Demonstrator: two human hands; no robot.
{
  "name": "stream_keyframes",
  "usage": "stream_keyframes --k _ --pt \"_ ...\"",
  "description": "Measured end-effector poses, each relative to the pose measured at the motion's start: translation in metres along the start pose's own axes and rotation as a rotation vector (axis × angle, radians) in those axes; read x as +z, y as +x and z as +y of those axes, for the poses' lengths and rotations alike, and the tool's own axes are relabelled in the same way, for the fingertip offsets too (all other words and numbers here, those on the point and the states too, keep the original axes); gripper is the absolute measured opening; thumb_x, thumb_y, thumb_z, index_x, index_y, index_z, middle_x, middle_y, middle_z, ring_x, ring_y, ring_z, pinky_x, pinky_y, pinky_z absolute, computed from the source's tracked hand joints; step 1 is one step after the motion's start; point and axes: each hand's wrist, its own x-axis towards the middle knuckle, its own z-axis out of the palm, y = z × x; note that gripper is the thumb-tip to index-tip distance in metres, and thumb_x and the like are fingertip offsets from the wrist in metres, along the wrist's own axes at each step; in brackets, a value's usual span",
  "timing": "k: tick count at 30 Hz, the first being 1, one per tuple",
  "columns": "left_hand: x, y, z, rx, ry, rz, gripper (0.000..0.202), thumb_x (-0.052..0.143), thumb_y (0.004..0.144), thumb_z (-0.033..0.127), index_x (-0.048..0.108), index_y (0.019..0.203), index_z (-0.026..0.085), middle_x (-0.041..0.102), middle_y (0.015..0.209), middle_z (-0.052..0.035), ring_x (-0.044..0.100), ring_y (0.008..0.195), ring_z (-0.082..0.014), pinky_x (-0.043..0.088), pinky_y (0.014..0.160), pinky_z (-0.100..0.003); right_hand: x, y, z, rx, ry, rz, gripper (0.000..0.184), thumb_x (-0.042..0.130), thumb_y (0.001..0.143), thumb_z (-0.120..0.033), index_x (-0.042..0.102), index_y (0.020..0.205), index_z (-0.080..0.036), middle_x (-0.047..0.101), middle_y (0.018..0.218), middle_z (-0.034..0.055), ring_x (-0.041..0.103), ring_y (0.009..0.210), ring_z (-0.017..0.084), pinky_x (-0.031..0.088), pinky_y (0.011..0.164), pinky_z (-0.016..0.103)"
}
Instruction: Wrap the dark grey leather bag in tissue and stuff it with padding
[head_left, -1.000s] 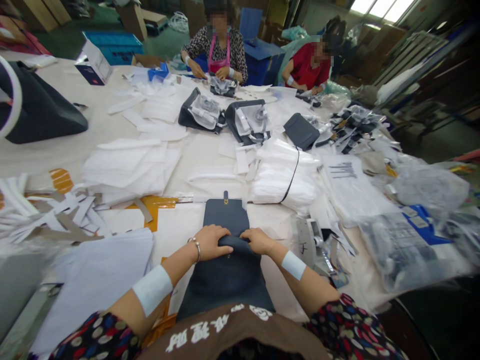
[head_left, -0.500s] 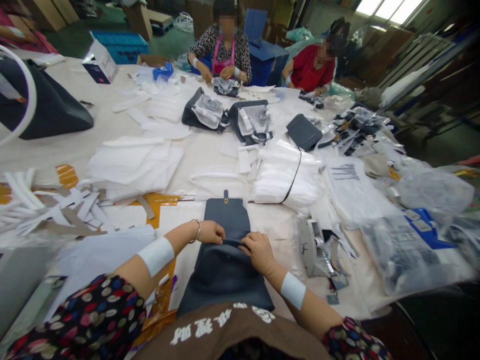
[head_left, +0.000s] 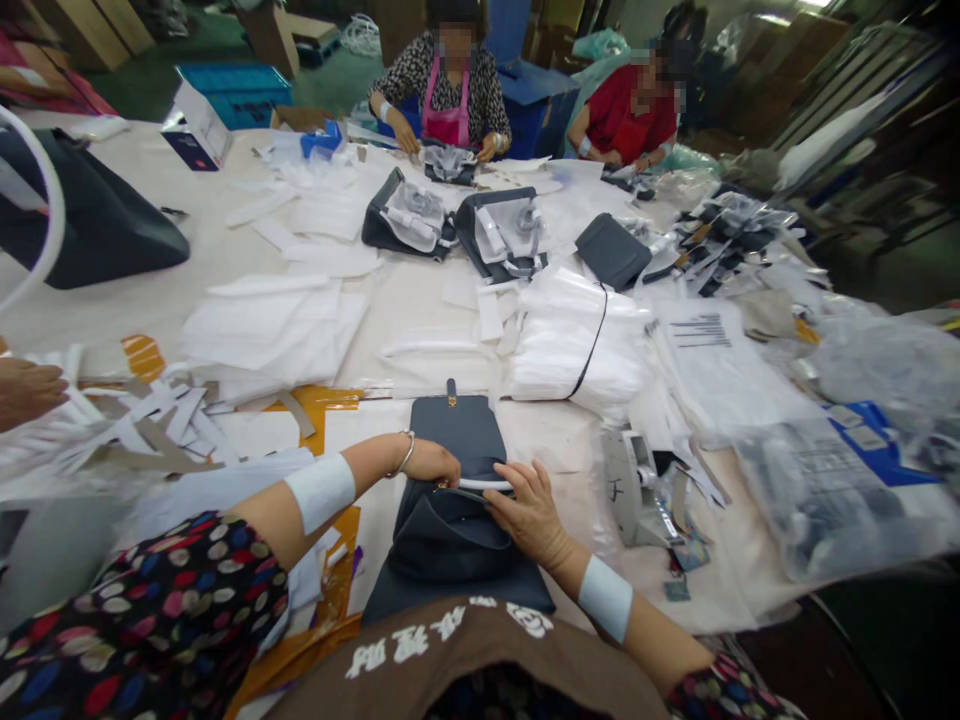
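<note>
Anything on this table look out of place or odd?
One thing: a thin black cord runs across the white stack just ahead of the navy handbag. It looks stray, because it is a lone dark line lying loose over pale material, and it seems to belong to nothing around it.

A handbag workshop, bags [head_left: 409,225] covering a worktable [head_left: 405,300].

Now the left hand [head_left: 429,462] and the right hand [head_left: 531,512] pull the opening of the navy handbag [head_left: 442,535] wider, and another person's hand [head_left: 26,392] has come in at the left edge.
</note>
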Motion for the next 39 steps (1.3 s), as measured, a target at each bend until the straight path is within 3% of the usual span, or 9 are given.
stream_keyframes --k 5,8,12,19,27,30,34,36,39 --pt "-0.001 -0.003 -0.011 -0.044 0.066 0.037 0.021 0.048 0.081 0.03 0.063 0.085 0.016 0.06 0.075 -0.0003 0.054 0.06 -0.0113 0.045 0.058 -0.021 0.005 0.002 0.005 0.033 0.046 -0.053 0.017 0.059 0.086 -0.029 0.065 0.101 -0.028 0.054 0.125 0.0053 0.045 0.117 0.024 0.028 0.104 0.05" --pt "-0.004 -0.009 -0.013 -0.01 0.15 0.115 0.018 0.056 0.077 0.026 0.066 0.09 0.018 0.062 0.084 -0.0015 0.057 0.074 -0.0126 0.045 0.068 -0.02 0.008 0.006 0.011 0.065 0.114 -0.124 0.016 0.057 0.087 -0.03 0.066 0.099 -0.026 0.058 0.118 0.0062 0.05 0.106 0.022 0.038 0.095 0.041" --pt "-0.005 -0.014 -0.01 -0.015 0.303 0.273 0.009 0.06 0.073 0.022 0.067 0.078 0.019 0.065 0.087 -0.0034 0.058 0.086 -0.017 0.042 0.08 -0.024 0.011 0.017 0.022 0.074 0.196 -0.247 0.018 0.058 0.087 -0.033 0.066 0.099 -0.024 0.062 0.11 0.0065 0.052 0.1 0.021 0.04 0.089 0.038" --pt "0.005 -0.006 -0.027 -0.223 0.001 0.381 0.017 0.052 0.073 0.027 0.065 0.08 0.018 0.055 0.053 0.0028 0.052 0.046 -0.0115 0.041 0.049 -0.021 0.007 0.042 0.04 0.047 0.246 -0.521 0.021 0.056 0.087 -0.04 0.068 0.094 -0.024 0.067 0.092 0.0033 0.057 0.087 0.017 0.038 0.081 0.032" --pt "0.03 -0.007 -0.058 -0.276 -0.159 0.605 0.021 0.051 0.076 0.032 0.063 0.082 0.017 0.067 0.076 -0.0012 0.061 0.07 -0.0148 0.047 0.062 -0.023 0.022 0.05 0.048 0.136 0.269 -0.636 0.023 0.055 0.087 -0.042 0.069 0.095 -0.025 0.068 0.087 0.0021 0.058 0.085 0.018 0.038 0.079 0.03" --pt "0.028 -0.018 -0.05 -0.265 -0.132 0.718 0.032 0.045 0.083 0.041 0.065 0.088 0.016 0.067 0.086 -0.0044 0.061 0.083 -0.0189 0.047 0.075 -0.028 0.029 0.05 0.05 0.183 0.325 -0.631 0.024 0.055 0.087 -0.042 0.068 0.099 -0.025 0.068 0.094 0.0025 0.058 0.09 0.018 0.039 0.083 0.03" --pt "0.03 -0.024 -0.016 0.035 0.045 0.891 0.046 0.039 0.088 0.053 0.061 0.112 0.019 0.061 0.118 -0.0054 0.053 0.111 -0.0195 0.036 0.1 -0.03 0.035 0.052 0.052 0.249 0.33 -0.642 0.025 0.057 0.086 -0.042 0.067 0.101 -0.025 0.068 0.098 0.0023 0.059 0.091 0.018 0.04 0.084 0.03" --pt "0.036 -0.019 -0.001 0.086 0.201 0.811 0.052 0.045 0.084 0.058 0.057 0.12 0.023 0.058 0.124 -0.0054 0.051 0.114 -0.0227 0.035 0.101 -0.034 0.035 0.053 0.052 0.273 0.303 -0.648 0.027 0.057 0.086 -0.044 0.068 0.1 -0.024 0.068 0.097 0.0036 0.06 0.091 0.019 0.041 0.082 0.03" --pt "0.044 -0.008 0.005 -0.132 0.412 0.635 0.054 0.048 0.081 0.061 0.059 0.117 0.022 0.064 0.113 -0.0111 0.057 0.102 -0.0296 0.04 0.089 -0.042 0.03 0.056 0.049 0.282 0.206 -0.661 0.035 0.05 0.087 -0.052 0.068 0.096 -0.023 0.067 0.096 0.0075 0.059 0.09 0.023 0.041 0.078 0.034"
